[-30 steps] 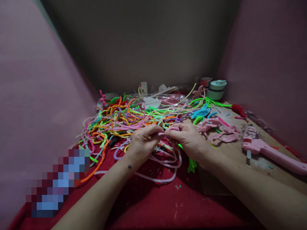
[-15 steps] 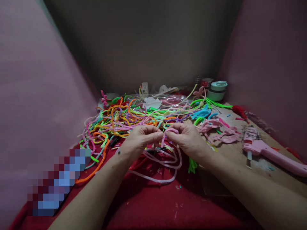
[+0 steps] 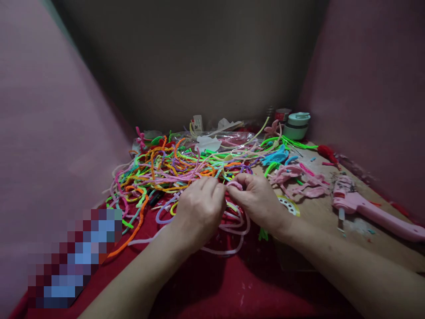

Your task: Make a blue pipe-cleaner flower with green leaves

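A short pink pipe cleaner (image 3: pixel 235 185), bent into a curve, shows between my two hands over the red cloth. My right hand (image 3: pixel 257 199) pinches it between thumb and fingertips. Against it, my left hand (image 3: pixel 202 210) is closed with its back turned up; its fingertips and the end they grip are mostly hidden. Beneath both hands, long pale pink pipe cleaners (image 3: pixel 232 252) lie in loose loops. A big tangle of coloured pipe cleaners (image 3: pixel 172 166) spreads just beyond.
On the brown board at right lie a pink glue gun (image 3: pixel 368 210), folded pink pipe-cleaner pieces (image 3: pixel 308 181) and a blue bundle (image 3: pixel 275 156). A mint-green lidded container (image 3: pixel 296 126) stands at the back. A pixelated blurred object (image 3: pixel 79 259) lies at left on the red cloth (image 3: pixel 245 292).
My left hand has rolled over, its back now upward, covering the hanging end of the pink pipe cleaner. My right hand keeps its pinch. The whole view has shifted slightly.
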`<state>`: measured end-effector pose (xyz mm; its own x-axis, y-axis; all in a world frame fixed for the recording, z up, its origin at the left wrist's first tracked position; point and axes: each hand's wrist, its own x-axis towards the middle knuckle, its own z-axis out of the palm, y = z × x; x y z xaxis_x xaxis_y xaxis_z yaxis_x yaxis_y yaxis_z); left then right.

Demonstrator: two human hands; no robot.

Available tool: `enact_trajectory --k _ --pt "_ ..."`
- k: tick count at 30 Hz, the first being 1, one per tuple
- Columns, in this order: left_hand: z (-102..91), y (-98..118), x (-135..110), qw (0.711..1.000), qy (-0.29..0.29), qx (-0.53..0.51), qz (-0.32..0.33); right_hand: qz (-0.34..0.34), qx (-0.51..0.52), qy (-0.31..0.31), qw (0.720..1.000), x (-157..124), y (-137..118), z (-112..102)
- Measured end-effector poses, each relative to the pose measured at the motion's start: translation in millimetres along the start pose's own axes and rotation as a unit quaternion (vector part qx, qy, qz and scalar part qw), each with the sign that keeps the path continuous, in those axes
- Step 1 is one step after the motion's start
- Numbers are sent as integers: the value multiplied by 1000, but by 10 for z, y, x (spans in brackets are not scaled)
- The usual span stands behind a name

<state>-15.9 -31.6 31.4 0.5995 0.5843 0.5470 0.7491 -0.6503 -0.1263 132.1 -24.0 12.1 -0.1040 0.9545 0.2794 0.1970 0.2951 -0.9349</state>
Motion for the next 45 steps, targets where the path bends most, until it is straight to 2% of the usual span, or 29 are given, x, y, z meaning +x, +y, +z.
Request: enact_trajectory --k 1,3,5,6,10,12,13,15,17,20,21,22,23,25,27,28,30,31,32,33,35,37,38,39,40,41,43,44,45 --pt "3 16 -8 996 14 65 55 47 57 -17 997 17 3 -7" --pt "20 26 -14 983 27 129 131 154 172 -56 971 54 23 -23" --pt "53 12 -15 977 36 138 158 231 251 -84 936 86 57 -33" --pt "73 0 -16 978 37 133 157 242 275 -90 926 98 76 -35" --pt "105 -66 0 997 29 29 69 165 293 -93 937 120 126 -32" --pt "59 -121 30 993 9 -114 -12 138 271 -91 948 123 109 -45" --pt "26 -156 48 977 -10 -203 -63 132 259 -92 952 122 87 -58" --pt "-27 -235 75 907 -58 -375 -181 120 235 -102 959 117 26 -89" --pt "-37 -309 77 797 -121 -524 -274 104 214 -119 964 106 -43 -119" --pt "10 -368 40 628 -221 -672 -325 78 186 -149 968 85 -118 -145" --pt "20 -374 26 589 -252 -696 -324 67 172 -155 971 79 -129 -148" --pt "20 -374 17 565 -278 -709 -318 52 155 -158 974 74 -134 -150" --pt "7 -370 13 555 -297 -713 -308 34 134 -159 977 70 -132 -149" --pt "-46 -349 24 574 -321 -698 -282 0 93 -157 983 65 -114 -142" --pt "-99 -306 47 639 -331 -645 -254 -16 65 -138 988 63 -85 -126" --pt "-109 -274 55 693 -331 -595 -237 -16 55 -118 991 64 -66 -113" --pt "-76 -192 54 834 -291 -430 -186 11 56 -70 996 69 -21 -80" --pt "-35 -146 43 903 -244 -318 -153 39 73 -53 995 73 6 -60" --pt "16 -102 28 954 -187 -203 -118 77 103 -44 991 79 36 -39" --pt "69 -61 12 980 -144 -111 -83 121 144 -43 981 86 68 -19" --pt "152 -6 -7 993 -105 -27 -51 187 219 -54 956 101 127 12" --pt "169 1 3 984 -123 -91 -91 192 236 -48 951 113 161 26" --pt "153 -16 17 965 -146 -170 -136 174 225 -37 958 116 166 26" --pt "125 -45 35 929 -175 -269 -185 149 210 -28 966 116 161 21" --pt "92 -84 52 874 -204 -377 -229 122 196 -25 973 114 149 13" --pt "61 -129 67 805 -229 -479 -265 100 185 -26 977 109 132 3" --pt "20 -214 82 674 -261 -619 -306 71 173 -41 981 96 96 -20" --pt "15 -245 82 628 -268 -657 -319 64 168 -47 983 90 82 -29" --pt "19 -261 80 600 -273 -676 -329 58 163 -48 984 86 74 -36"
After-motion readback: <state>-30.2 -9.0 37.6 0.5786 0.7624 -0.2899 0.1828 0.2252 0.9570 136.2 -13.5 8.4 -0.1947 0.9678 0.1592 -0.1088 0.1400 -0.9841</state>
